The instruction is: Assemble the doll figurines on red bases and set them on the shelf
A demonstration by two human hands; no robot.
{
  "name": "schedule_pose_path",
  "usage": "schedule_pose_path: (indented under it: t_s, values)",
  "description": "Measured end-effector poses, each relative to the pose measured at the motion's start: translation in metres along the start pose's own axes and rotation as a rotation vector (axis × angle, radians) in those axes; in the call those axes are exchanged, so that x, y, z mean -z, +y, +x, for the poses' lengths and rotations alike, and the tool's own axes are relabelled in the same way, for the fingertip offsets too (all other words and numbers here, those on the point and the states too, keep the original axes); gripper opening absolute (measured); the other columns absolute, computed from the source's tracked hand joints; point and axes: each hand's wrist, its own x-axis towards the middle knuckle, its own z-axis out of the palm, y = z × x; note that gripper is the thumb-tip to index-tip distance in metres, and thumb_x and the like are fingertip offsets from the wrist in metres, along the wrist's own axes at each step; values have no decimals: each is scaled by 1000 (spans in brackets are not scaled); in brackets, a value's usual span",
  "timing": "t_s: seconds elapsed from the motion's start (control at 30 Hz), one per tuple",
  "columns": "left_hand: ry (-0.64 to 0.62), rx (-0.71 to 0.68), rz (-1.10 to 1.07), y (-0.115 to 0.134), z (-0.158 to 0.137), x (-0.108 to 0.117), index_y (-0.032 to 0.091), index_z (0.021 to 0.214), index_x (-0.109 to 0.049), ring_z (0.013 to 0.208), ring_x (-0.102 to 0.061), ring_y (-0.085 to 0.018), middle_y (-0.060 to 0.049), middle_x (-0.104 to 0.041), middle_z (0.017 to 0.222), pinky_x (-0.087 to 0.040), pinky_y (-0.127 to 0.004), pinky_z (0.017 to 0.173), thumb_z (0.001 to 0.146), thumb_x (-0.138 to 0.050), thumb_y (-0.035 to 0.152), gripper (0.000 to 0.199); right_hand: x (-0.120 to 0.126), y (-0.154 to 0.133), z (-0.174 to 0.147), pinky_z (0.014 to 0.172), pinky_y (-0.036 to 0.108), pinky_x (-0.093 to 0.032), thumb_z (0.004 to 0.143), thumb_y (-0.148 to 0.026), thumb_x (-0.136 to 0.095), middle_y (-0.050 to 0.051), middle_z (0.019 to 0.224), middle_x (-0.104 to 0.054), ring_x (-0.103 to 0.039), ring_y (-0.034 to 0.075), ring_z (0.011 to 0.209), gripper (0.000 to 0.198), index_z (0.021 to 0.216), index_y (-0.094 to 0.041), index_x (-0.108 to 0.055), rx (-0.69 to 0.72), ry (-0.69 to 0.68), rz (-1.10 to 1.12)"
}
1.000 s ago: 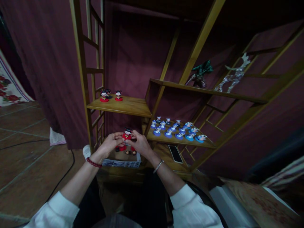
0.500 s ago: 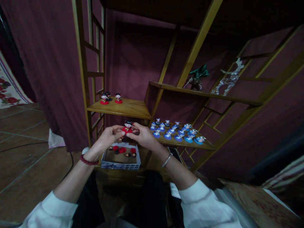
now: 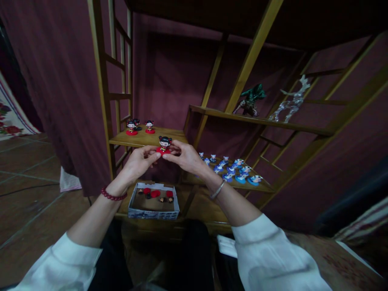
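Observation:
Between my two hands is a small figurine (image 3: 164, 142) with black hair buns and a round red base, held upright. My left hand (image 3: 140, 162) pinches the left side of the base, and my right hand (image 3: 185, 156) pinches the right side. Just behind it is the upper-left wooden shelf (image 3: 133, 140), where a few similar figurines (image 3: 131, 127) stand. Below my hands sits an open shallow box (image 3: 153, 214) with several red discs (image 3: 155, 194) and small dark figure parts (image 3: 166, 199) inside.
On the lower right shelf stand several blue-based figurines (image 3: 242, 177), partly hidden by my right forearm. The higher shelf (image 3: 273, 121) carries a green-and-brown ornament (image 3: 253, 99) and a clear deer figure (image 3: 292, 101). Wooden posts (image 3: 101, 89) frame the shelving, with a dark red curtain (image 3: 57, 89) to the left.
Both hands have risen with the figurine, bringing it level with the front of the upper-left shelf. More of the box below is visible.

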Motion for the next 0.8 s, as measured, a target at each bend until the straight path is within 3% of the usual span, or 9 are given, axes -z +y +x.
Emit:
schedule_pose_path:
  t_s: [0.2,0.43,0.57,0.8]
  values:
    - [56,-97,168,-1,17,1,12,100,-61,59,-55,-13,-3,-62,72,-43,-23,53,70,-60,39,41,6,9,20,73,25,-50,68,-21,-66,1,89,-65,-61,11,76,32,98,-15,-58,5,5,74]
    - [152,-278,693,13,31,3,17,107,-62,94,-58,-21,-8,-65,102,-42,-34,87,80,-49,30,33,10,19,43,81,27,-50,66,-12,-65,0,91,-65,-62,12,84,33,98,-17,-56,-50,11,153]
    - [70,-343,900,14,40,3,16,112,-60,105,-53,-23,-9,-63,109,-37,-37,95,81,-44,24,36,11,29,57,82,28,-49,64,-6,-63,1,91,-66,-62,11,83,33,95,-16,-56,-96,33,125]
    - [-62,-358,975,0,59,7,17,117,-56,112,-51,-20,-8,-61,115,-35,-33,98,79,-41,18,40,10,52,79,83,30,-47,63,-4,-62,2,89,-65,-62,12,83,31,91,-15,-56,-164,93,-28]
